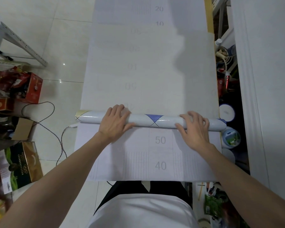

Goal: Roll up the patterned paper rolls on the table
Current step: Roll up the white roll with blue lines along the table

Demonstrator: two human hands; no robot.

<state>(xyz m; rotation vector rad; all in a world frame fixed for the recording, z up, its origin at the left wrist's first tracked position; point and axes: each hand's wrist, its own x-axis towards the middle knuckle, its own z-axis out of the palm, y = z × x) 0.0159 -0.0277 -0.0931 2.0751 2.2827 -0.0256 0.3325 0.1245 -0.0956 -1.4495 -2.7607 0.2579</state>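
Nearest me, between my wrists, the flat sheet (160, 163) lies with 40 and 50 printed on it. Just past that, the paper roll (152, 120) lies crosswise under both hands, a blue diamond showing between them. My left hand (115, 123) wraps its left part, fingers (120, 109) curled over the top and thumb along the near side. My right hand (194, 127) grips the right part the same way. Beyond my fingertips more sheet runs far ahead, with faint numbers on it. I judge I'm mid-roll with plenty left to take up. Next, both hands should turn forward evenly, keeping the wrap tight and the ends level so the roll doesn't cone.
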